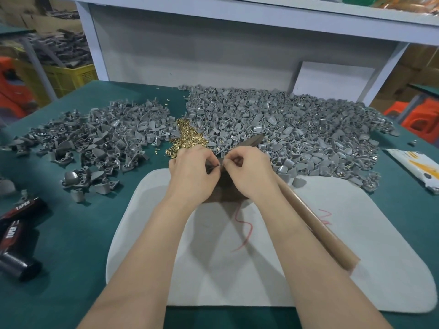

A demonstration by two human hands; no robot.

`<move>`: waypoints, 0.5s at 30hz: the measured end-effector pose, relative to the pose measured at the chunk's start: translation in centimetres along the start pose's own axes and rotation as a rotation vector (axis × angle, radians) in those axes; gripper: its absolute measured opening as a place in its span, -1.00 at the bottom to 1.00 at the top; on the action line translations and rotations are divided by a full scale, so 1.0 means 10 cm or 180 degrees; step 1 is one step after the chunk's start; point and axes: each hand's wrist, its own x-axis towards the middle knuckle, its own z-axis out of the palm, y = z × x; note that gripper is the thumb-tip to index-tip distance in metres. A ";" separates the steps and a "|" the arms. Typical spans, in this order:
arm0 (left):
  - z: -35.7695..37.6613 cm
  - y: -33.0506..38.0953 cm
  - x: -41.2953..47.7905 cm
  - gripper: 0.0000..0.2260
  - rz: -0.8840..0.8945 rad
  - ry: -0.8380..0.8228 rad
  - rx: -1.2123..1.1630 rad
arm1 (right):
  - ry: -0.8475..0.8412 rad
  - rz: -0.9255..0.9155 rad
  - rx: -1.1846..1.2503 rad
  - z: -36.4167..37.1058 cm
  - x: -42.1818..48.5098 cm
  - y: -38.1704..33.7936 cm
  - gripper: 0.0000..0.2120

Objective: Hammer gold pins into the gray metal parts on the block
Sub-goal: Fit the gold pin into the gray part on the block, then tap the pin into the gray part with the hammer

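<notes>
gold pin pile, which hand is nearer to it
Left. The left hand lies just in front of the gold pin pile, knuckles nearly at its near edge. The right hand is farther right, by the larger gray parts heap. Both pinch a small piece between them.

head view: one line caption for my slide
Left hand and right hand pinch a small piece over the block, near gold pins and gray metal parts.

Green table [71, 233] before white shelf [237, 17]; yellow crate [69, 77] left.
</notes>
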 end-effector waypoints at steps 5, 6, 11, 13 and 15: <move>-0.01 0.00 0.00 -0.89 -0.0014 -0.0015 0.0014 | 0.0033 -0.0094 -0.0036 -0.01 -0.03 0.00 -0.87; -0.01 0.00 0.00 -0.89 -0.0016 -0.0011 0.0019 | 0.0044 -0.0115 -0.0069 -0.01 -0.04 0.00 -0.88; -0.01 0.02 0.00 -0.87 -0.0026 -0.0011 0.0033 | 0.0161 -0.0249 -0.0275 0.02 -0.05 0.00 -0.91; -0.02 0.01 0.00 -0.87 -0.0027 -0.0016 0.0045 | 0.0099 -0.0239 -0.0302 0.00 -0.04 -0.01 -0.91; -0.02 0.01 0.00 -0.87 -0.0038 -0.0027 0.0052 | 0.0118 -0.0187 -0.0111 -0.09 -0.03 0.03 -0.87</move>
